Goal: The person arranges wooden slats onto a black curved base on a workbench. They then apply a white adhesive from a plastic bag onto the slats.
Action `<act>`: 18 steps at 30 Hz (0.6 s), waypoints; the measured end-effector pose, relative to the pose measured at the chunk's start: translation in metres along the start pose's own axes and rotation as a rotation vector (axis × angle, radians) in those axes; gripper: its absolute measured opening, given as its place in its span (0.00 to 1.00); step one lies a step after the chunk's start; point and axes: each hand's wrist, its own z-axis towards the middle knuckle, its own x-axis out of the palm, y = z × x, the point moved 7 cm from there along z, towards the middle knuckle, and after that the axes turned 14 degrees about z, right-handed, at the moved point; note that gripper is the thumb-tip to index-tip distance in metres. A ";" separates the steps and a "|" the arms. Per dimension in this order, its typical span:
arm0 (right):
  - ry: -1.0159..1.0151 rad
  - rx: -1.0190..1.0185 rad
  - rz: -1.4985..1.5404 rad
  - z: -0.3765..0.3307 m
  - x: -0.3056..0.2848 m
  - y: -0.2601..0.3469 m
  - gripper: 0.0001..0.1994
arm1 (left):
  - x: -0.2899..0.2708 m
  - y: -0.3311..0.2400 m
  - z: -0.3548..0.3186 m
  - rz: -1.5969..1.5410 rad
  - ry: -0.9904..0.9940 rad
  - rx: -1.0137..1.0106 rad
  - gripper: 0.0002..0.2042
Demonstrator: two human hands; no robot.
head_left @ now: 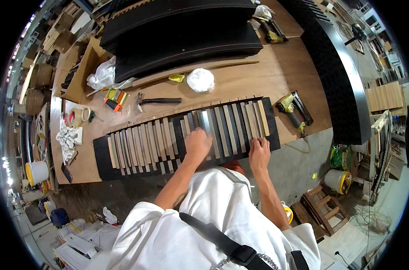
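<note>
A long black panel (pixel 273 122) lies along the table's near edge. Across it stands a row of narrow wooden slats (pixel 143 144), side by side, with dark gaps between several of them. My left hand (pixel 198 142) is closed over the middle of the row, beside a shiny slat (pixel 206 120); its fingertips are hidden, so what it grips cannot be seen. At the near ends of the slats toward the right, my right hand (pixel 260 153) has its fingers bent and pressed together on a slat end.
Beyond the row lie a claw hammer (pixel 161 101), a white plastic bundle (pixel 200 80) and an orange-black tool (pixel 112 104). A nail gun (pixel 295 111) sits right of the panel, its hose hanging off the table. Stacked black panels (pixel 182 42) fill the back; a cardboard box (pixel 80 74) stands left.
</note>
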 end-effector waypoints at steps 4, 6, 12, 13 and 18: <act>0.037 0.052 -0.001 0.017 0.007 -0.002 0.08 | -0.001 -0.003 0.001 -0.009 -0.018 0.024 0.19; 0.030 0.056 0.005 0.016 0.004 0.005 0.09 | 0.002 0.006 0.007 -0.066 0.100 -0.030 0.20; 0.339 0.704 0.943 -0.028 0.008 0.069 0.15 | 0.010 -0.029 -0.023 -0.978 0.469 0.101 0.14; 0.324 0.738 0.997 -0.034 0.009 0.067 0.16 | 0.009 -0.041 -0.027 -1.013 0.497 0.146 0.13; 0.188 0.660 0.843 -0.033 0.018 0.017 0.15 | 0.021 -0.049 -0.030 -1.071 0.472 0.130 0.14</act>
